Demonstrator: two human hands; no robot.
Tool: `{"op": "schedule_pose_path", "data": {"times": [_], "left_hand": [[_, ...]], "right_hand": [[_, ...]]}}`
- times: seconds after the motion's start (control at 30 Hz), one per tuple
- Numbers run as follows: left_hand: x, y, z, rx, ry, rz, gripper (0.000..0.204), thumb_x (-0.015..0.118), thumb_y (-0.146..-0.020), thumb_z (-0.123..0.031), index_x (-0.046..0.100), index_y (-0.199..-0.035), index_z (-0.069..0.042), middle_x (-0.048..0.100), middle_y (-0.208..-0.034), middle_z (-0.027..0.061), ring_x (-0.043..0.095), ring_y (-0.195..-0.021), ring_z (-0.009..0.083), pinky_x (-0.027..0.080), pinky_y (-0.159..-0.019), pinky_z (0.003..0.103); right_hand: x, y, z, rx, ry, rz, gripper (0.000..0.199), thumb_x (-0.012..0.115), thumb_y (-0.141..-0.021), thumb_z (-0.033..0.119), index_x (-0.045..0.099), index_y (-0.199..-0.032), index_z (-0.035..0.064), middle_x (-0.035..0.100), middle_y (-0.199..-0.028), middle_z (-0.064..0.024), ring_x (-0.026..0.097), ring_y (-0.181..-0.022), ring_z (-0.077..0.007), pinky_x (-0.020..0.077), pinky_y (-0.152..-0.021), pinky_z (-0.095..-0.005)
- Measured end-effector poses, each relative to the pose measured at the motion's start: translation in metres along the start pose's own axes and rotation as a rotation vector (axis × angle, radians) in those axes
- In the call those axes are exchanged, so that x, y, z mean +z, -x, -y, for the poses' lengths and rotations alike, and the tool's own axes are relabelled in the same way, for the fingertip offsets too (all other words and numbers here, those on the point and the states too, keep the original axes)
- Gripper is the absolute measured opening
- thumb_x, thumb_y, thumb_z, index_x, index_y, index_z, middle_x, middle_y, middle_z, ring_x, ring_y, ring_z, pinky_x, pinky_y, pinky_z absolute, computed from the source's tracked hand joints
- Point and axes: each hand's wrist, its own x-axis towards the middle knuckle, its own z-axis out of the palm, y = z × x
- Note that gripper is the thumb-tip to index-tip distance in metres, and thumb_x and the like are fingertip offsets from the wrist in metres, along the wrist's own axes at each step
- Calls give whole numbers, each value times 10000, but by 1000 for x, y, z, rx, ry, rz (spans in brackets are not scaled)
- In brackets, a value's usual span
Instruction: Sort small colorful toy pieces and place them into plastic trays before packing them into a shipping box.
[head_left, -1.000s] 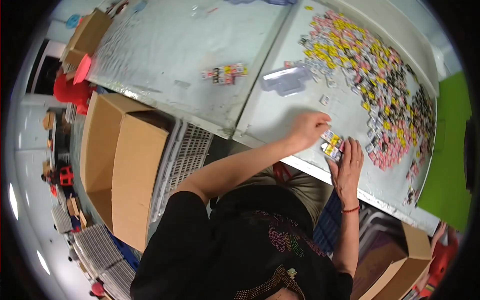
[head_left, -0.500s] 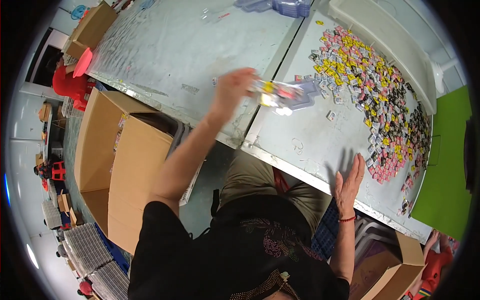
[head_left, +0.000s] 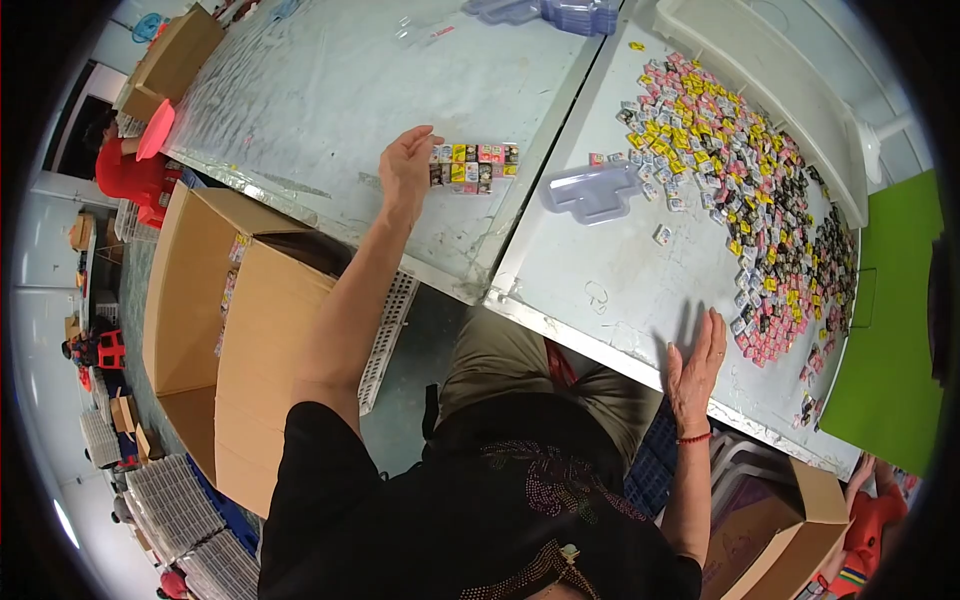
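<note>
My left hand [head_left: 406, 172] is over the left table, fingers drawn together, by the left end of a block of small packets [head_left: 472, 165]. These pink, yellow, white and black packets lie in tight rows; I cannot make out whether clear plastic surrounds them. What the left fingers hold, if anything, is hidden. To the right of the table seam lies a clear bluish plastic tray [head_left: 590, 192] with a stepped outline. My right hand [head_left: 697, 368] rests at the front edge of the right table, fingers stretched out, holding nothing. Beyond it spreads a heap of loose packets [head_left: 760, 205].
More clear plastic trays [head_left: 580, 16] are stacked at the far edge. A white raised rim [head_left: 770, 90] and a green panel [head_left: 895, 320] bound the right side. A large cardboard box [head_left: 270, 370] stands at lower left. People in red work farther off on both sides.
My left hand has swung left from above the bluish tray, where packets showed at its fingers. The packet rows on the left table are now in plain view. My right hand stays put.
</note>
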Motion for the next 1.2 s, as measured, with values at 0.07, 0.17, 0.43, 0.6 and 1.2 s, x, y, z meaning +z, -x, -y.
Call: {"op": "schedule_pose_path", "data": {"times": [0.07, 0.17, 0.43, 0.6, 1.2], "left_hand": [[-3, 2, 0, 7, 52, -60, 234, 586, -945, -105, 629, -1143, 11, 716, -978, 62, 601, -783, 66, 481, -689, 213], [-3, -1, -9, -71, -19, -26, 274, 586, -953, -127, 619, -1192, 4, 712, -1021, 64, 621, -813, 75, 485, -710, 218], [-16, -12, -22, -128, 17, 13, 300, 608, -928, -129, 625, -1195, 6, 718, -1008, 51, 596, -764, 62, 458, -674, 210], [-44, -18, -12, -108, 2, -6, 309, 618, -917, -115, 622, -1200, 9, 718, -1008, 50, 528, -753, 43, 423, -682, 204], [-5, 2, 14, -90, 219, -75, 281, 575, -941, -70, 602, -1197, 44, 707, -1031, 101, 598, -891, 87, 451, -810, 212]], "right_hand": [[-1, -1, 1, 4, -13, 15, 644, 587, -925, 225, 314, -1459, -10, 312, -1502, -215, 293, -1392, -392, 243, -1151, -463], [-2, -1, 1, -7, 12, 20, 649, 598, -912, 211, 319, -1454, -10, 322, -1496, -219, 300, -1386, -395, 248, -1146, -465], [-1, -12, 13, -79, 9, 5, 579, 615, -902, 172, 390, -1401, -18, 386, -1445, -213, 353, -1346, -389, 285, -1124, -467], [10, -51, 60, -124, -207, -36, 495, 641, -891, 138, 474, -1331, -16, 462, -1367, -203, 428, -1281, -377, 354, -1078, -448], [141, -229, 216, 353, -921, 195, 710, 427, -997, 415, 313, -1383, -170, 372, -1429, -325, 359, -1350, -412, 299, -1121, -395]]}}
